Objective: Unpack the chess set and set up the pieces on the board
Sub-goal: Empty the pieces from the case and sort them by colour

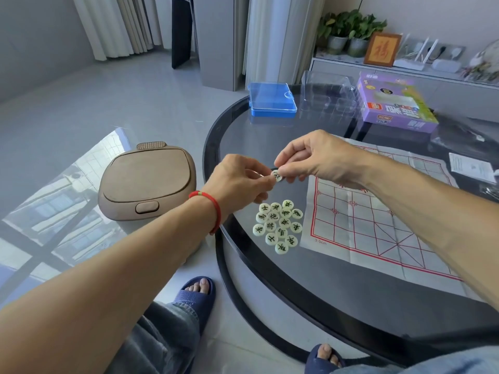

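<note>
One pale piece [276, 175] was up in the air above the table edge, pinched between fingertips of both the left hand [240, 179] and right hand [313, 160]. The rest [278, 225] sat clustered just beside the paper board [378, 225], which was bare. Best bet, I'd say: read the character, let one hand go, and set it squarely on a line crossing.

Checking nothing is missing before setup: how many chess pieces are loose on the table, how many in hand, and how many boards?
Pale round chess pieces loose on the round glass table: 15
Pale round chess piece pinched between left hand and right hand: 1
White paper board with red grid: 1
Total: 17
</note>
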`<state>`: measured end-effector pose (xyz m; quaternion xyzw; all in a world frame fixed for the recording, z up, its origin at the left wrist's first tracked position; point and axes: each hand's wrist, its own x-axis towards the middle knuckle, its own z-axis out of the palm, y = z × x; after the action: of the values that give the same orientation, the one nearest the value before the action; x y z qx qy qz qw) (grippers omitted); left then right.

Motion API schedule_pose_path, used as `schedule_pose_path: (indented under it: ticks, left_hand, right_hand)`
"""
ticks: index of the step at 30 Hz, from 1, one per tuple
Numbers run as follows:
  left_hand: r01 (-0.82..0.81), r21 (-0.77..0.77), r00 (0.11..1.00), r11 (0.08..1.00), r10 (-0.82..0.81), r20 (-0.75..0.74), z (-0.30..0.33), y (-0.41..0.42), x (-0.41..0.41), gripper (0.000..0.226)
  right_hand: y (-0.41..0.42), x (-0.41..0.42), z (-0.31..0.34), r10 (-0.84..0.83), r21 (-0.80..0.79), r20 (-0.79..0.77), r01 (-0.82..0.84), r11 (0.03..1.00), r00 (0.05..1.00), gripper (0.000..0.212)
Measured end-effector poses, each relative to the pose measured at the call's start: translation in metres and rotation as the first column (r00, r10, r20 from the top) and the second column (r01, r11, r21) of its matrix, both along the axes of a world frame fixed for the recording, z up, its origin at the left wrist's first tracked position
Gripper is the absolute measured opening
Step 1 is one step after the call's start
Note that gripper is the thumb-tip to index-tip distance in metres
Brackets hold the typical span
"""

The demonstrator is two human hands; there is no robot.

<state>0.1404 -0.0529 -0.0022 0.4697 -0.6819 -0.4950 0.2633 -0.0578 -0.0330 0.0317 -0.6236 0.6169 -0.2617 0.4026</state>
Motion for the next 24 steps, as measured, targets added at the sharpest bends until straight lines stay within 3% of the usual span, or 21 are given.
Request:
schedule_pose_path:
  ticks: [3,6,9,12,14,17,21,24]
  left_hand:
    - [-0.006,0.004,0.999,1.000,0.006,0.040,0.004,0.001,0.001,0.008]
    - [0.023,-0.083,0.969,0.996,-0.001,0.248,0.009,0.002,0.007,0.004]
    - [0.072,-0.305,0.907,0.950,0.065,0.417,0.007,0.006,0.014,0.007]
    - [0.123,-0.400,0.875,0.908,0.090,0.475,-0.001,0.013,0.017,0.010]
    - [0.150,-0.425,0.852,0.893,0.102,0.514,-0.006,0.016,0.016,0.014]
    - [0.151,-0.448,0.844,0.881,0.121,0.522,-0.011,0.016,0.015,0.015]
    - [0.159,-0.452,0.849,0.878,0.112,0.516,-0.012,0.016,0.015,0.015]
    - [0.151,-0.462,0.861,0.874,0.113,0.496,-0.014,0.018,0.015,0.016]
  right_hand:
    - [0.003,0.008,-0.001,0.040,0.011,-0.029,-0.040,0.999,0.999,0.014]
    - [0.000,-0.001,-0.008,-0.024,-0.062,-0.227,0.010,0.998,0.974,0.007]
    - [-0.001,-0.016,-0.014,-0.056,-0.153,-0.575,-0.040,0.987,0.816,0.004]
    - [0.009,-0.023,-0.019,0.042,-0.020,-0.747,-0.085,0.996,0.663,0.014]
    - [0.016,-0.030,-0.018,0.064,0.042,-0.791,-0.050,0.998,0.609,0.025]
    - [0.030,-0.041,-0.012,0.090,0.097,-0.794,-0.021,0.995,0.602,0.036]
    - [0.051,-0.056,-0.013,0.208,0.254,-0.811,0.008,0.967,0.546,0.077]
    - [0.062,-0.066,-0.017,0.216,0.265,-0.801,0.007,0.964,0.558,0.083]
